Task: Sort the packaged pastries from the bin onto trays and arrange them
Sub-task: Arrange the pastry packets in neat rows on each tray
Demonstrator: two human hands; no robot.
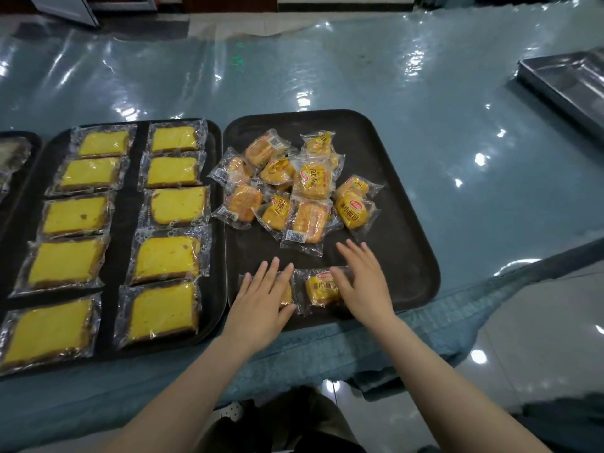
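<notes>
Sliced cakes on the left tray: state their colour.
Bright yellow sliced cakes with brown crust edges, head view.

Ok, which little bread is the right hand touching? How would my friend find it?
Look at the black tray holding small orange bread packets. At its near edge two packets lie side by side, away from the messy pile. It's the right-hand packet, under the right hand, yellow label up.

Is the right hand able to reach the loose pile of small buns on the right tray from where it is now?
Probably yes. The right hand rests flat on a bun packet at the near edge of the black tray. The pile of small buns lies just beyond its fingertips, with only bare tray between.
</notes>
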